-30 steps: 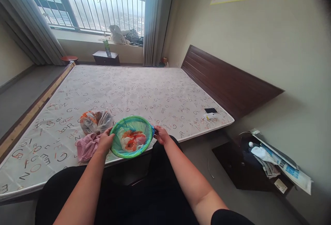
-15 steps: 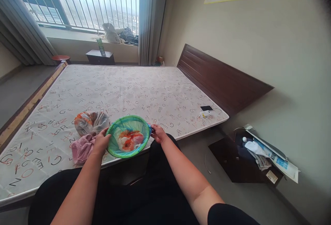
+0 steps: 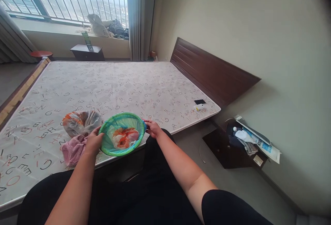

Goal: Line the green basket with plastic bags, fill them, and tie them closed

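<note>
Two hands, left (image 3: 94, 141), right (image 3: 153, 129), grip green basket (image 3: 121, 115) at mattress edge (image 3: 181, 127)

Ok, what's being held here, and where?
A round green basket, held by its rim: the left hand on one side, the right hand on the opposite side.

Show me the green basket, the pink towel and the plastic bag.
Green basket (image 3: 121, 114): head view, on its far rim.
Pink towel (image 3: 73, 151): head view, on its middle.
Plastic bag (image 3: 90, 121): head view, on its clear side.

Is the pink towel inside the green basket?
No, the pink towel lies on the mattress beside the green basket.
</note>
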Available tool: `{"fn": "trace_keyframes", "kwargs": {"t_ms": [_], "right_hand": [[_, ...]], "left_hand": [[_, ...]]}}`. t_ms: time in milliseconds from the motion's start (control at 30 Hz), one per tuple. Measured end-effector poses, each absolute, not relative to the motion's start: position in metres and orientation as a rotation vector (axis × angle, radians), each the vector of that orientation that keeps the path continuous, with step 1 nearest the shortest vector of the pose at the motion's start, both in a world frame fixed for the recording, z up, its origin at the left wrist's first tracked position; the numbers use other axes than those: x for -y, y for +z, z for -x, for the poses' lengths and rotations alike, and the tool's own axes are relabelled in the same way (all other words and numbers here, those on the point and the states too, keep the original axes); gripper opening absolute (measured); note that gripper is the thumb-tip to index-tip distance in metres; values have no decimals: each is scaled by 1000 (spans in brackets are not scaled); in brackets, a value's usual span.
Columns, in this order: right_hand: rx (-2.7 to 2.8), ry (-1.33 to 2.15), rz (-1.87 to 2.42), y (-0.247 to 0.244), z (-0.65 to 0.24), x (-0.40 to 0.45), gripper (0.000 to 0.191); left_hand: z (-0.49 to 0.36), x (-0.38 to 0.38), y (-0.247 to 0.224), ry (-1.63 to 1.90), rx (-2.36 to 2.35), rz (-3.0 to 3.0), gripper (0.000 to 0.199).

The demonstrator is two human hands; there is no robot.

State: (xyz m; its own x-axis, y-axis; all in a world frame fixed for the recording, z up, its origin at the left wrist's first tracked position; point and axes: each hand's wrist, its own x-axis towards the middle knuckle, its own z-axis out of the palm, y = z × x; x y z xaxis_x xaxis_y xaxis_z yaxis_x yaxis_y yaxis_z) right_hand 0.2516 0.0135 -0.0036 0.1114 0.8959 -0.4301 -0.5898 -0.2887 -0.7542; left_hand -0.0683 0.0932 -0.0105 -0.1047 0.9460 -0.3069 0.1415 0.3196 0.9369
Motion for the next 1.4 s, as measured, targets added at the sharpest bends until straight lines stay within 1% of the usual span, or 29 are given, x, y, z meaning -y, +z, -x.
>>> {"fn": "trace_keyframes", "kwargs": {"t_ms": [167,500,633,767,900,1400], "right_hand": [[338,1490,1176,-1,-250,-16,26],[304,1490,1190,0,-248,-16,27],[303,1486,1181,-1,-246,-16,26],[322,1483,1168,-4,-245,-17,31],[319,1479,1165,-8,-245,-18,33],[283,1496,1188,-24,-246,-12,28]], "left_hand": [[65,-92,-5,949,-1521,-1033,64],[64,-90,0,930,-1547,-1056,67],[65,-90,4,908,-1585,-1075,64],[67,-90,5,888,-1668,-1134,58],[65,-91,3,930,-1642,-1097,59],[68,-90,0,934,-1542,-1096,60]]}}
